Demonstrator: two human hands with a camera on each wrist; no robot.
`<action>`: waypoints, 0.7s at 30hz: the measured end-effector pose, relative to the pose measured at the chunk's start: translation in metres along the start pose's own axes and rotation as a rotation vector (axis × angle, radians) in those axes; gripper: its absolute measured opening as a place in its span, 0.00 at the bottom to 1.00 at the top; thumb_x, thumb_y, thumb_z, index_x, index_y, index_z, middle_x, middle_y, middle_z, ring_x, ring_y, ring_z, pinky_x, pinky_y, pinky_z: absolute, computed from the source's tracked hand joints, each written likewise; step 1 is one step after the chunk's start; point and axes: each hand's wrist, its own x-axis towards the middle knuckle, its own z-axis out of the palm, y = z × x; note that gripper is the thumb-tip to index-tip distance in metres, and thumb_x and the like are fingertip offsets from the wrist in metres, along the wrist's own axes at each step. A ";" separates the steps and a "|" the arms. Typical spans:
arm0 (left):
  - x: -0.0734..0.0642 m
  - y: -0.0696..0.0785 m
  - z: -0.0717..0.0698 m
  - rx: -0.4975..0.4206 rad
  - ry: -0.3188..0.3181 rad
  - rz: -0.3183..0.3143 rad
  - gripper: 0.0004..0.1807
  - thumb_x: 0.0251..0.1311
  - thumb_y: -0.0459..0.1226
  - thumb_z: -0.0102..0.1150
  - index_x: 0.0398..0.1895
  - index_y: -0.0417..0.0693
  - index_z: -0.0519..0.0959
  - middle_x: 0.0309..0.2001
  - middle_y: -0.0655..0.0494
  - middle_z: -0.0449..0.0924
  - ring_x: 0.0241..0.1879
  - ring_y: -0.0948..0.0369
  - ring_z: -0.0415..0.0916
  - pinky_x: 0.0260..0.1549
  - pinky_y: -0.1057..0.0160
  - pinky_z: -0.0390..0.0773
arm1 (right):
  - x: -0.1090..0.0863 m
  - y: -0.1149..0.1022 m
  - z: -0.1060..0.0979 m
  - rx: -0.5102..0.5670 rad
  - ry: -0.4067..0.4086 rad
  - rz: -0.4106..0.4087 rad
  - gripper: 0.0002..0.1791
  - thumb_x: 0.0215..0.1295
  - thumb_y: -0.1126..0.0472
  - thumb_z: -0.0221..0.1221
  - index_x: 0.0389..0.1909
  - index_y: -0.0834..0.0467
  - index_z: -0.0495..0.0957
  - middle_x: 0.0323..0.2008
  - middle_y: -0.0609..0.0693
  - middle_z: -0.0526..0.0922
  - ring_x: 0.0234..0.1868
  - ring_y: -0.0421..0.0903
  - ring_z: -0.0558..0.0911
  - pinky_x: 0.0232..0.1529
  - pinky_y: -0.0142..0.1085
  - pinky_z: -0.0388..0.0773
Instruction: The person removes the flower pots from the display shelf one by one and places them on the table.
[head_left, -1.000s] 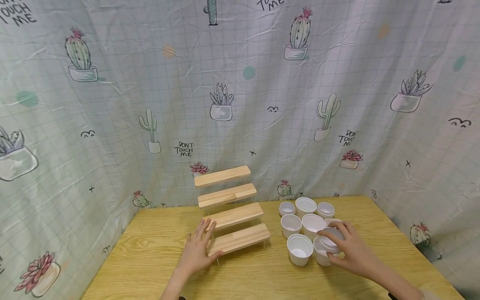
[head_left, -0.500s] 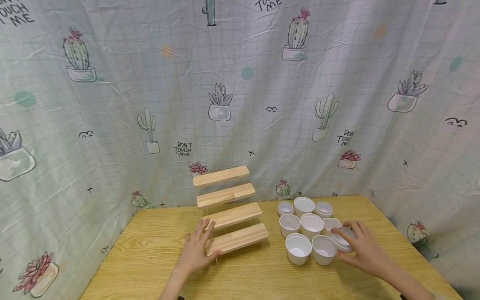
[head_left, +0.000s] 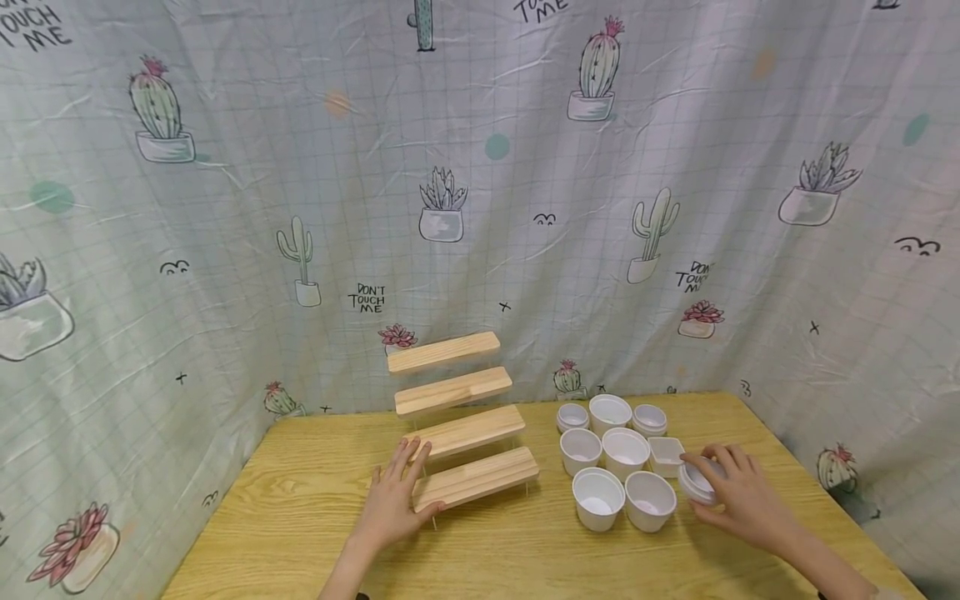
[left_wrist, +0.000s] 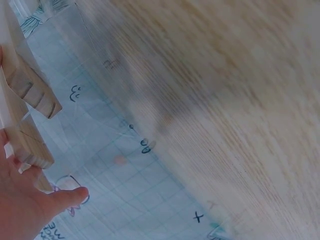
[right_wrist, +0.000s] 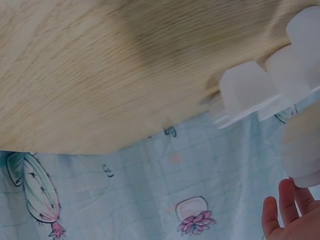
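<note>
In the head view my right hand (head_left: pixel 750 502) holds a small round white plastic cup (head_left: pixel 696 487) between thumb and fingers, at the right side of a cluster of white cups. The same cup (right_wrist: pixel 302 150) shows at the right edge of the right wrist view, with fingertips (right_wrist: pixel 286 192) against its rim. My left hand (head_left: pixel 393 500) rests, fingers spread, on the left end of a four-step wooden shelf rack (head_left: pixel 476 478), touching its lower boards. In the left wrist view the thumb is straight beside the board ends (left_wrist: pixel 32 150); the other fingers are mostly hidden.
Several round white cups, including a front cup (head_left: pixel 597 500) and its neighbour (head_left: pixel 650 502), stand close together right of the rack. A square white cup (head_left: pixel 666 456) stands beside them. The wooden table (head_left: pixel 300 517) ends at a cactus-print curtain (head_left: pixel 480 275).
My right hand has moved right with the white cup, away from above the front-right cup, uncovering that one and the square cup. The left hand has stayed on the rack.
</note>
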 end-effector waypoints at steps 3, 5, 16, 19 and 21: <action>0.000 0.000 0.000 0.006 0.001 0.001 0.48 0.43 0.59 0.60 0.67 0.52 0.55 0.67 0.48 0.54 0.67 0.46 0.49 0.48 0.29 0.60 | -0.003 0.005 0.002 0.003 0.005 -0.007 0.31 0.46 0.37 0.60 0.47 0.53 0.75 0.38 0.52 0.72 0.39 0.47 0.67 0.32 0.40 0.61; 0.000 -0.001 0.000 0.009 -0.003 0.000 0.48 0.44 0.59 0.59 0.67 0.53 0.54 0.67 0.48 0.54 0.67 0.46 0.49 0.48 0.29 0.60 | -0.004 0.007 0.004 0.007 0.007 -0.005 0.34 0.53 0.30 0.47 0.47 0.53 0.75 0.38 0.52 0.72 0.38 0.47 0.67 0.31 0.39 0.60; 0.000 -0.002 0.002 0.010 -0.004 0.000 0.48 0.44 0.59 0.59 0.67 0.53 0.54 0.68 0.49 0.54 0.67 0.47 0.49 0.48 0.29 0.61 | -0.006 0.016 0.011 0.021 -0.003 -0.050 0.35 0.57 0.31 0.38 0.47 0.53 0.75 0.39 0.53 0.72 0.38 0.48 0.69 0.29 0.38 0.61; 0.000 -0.002 0.002 0.009 -0.002 0.002 0.48 0.43 0.59 0.60 0.67 0.52 0.54 0.68 0.48 0.54 0.67 0.47 0.49 0.48 0.29 0.61 | -0.006 0.019 0.015 0.011 -0.033 -0.072 0.29 0.50 0.37 0.57 0.47 0.53 0.75 0.40 0.53 0.72 0.38 0.48 0.69 0.30 0.39 0.63; 0.001 -0.002 0.001 0.007 -0.004 0.001 0.48 0.44 0.59 0.59 0.67 0.52 0.54 0.68 0.49 0.54 0.67 0.47 0.49 0.48 0.29 0.61 | -0.006 0.021 0.017 0.004 -0.055 -0.083 0.31 0.38 0.46 0.67 0.47 0.53 0.74 0.40 0.53 0.72 0.39 0.47 0.69 0.31 0.40 0.64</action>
